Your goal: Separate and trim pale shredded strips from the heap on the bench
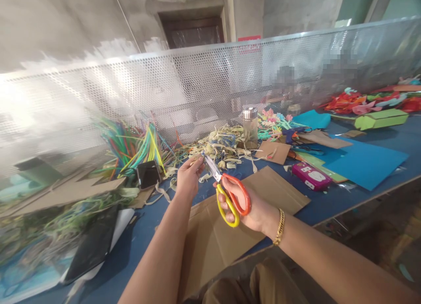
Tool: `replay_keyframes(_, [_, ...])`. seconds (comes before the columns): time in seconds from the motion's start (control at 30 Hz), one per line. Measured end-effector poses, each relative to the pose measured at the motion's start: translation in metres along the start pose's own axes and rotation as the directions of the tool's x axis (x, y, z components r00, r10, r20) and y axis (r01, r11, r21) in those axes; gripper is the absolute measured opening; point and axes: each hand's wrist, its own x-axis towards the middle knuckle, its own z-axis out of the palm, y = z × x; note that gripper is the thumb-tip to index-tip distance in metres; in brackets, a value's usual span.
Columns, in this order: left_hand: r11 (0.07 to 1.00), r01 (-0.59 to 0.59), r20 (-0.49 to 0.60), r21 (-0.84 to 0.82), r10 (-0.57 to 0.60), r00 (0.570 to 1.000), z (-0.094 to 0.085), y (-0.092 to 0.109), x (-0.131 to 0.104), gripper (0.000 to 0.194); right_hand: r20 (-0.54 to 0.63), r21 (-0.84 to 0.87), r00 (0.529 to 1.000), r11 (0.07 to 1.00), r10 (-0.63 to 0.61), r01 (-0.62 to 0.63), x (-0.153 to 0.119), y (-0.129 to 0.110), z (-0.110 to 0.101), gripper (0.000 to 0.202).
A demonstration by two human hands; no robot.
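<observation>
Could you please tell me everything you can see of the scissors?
The scissors have silvery, metal-looking blades and two plastic-looking loop handles, one red-orange, one yellow. The right hand holds them by the loops, partly above brown cardboard; the blades point forward and leftward, tips close to the left hand. Whether the blades are fully closed is unclear.

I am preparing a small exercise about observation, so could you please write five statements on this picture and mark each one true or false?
1. The right hand holds the scissors. True.
2. Both handles of the scissors are yellow. False: one is yellow, the other orange-red.
3. The scissors' blades point toward the left hand. True.
4. The right wrist is bare. False: it wears a gold bracelet.
5. A metal-lidded bottle stands upright beyond the hands. True.
</observation>
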Motion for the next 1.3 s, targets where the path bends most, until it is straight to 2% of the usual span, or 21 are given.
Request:
replay_keyframes(0.93, [0.995, -0.035, 0.054, 0.094, 0.03, 0.998, -0.003, 0.0, 0.0, 0.028, -0.052, -0.114, 0.997, 0.992, -0.059, 0.053, 0.001, -0.002, 0.008, 0.043])
replay_keyframes(1.3, [0.994, -0.052, 0.065, 0.096, 0.046, 0.997, -0.004, -0.002, 0.002, 0.03, -0.029, 0.012, 0.999, 1.0, -0.028, 0.028, 0.01, 0.007, 0.003, 0.042])
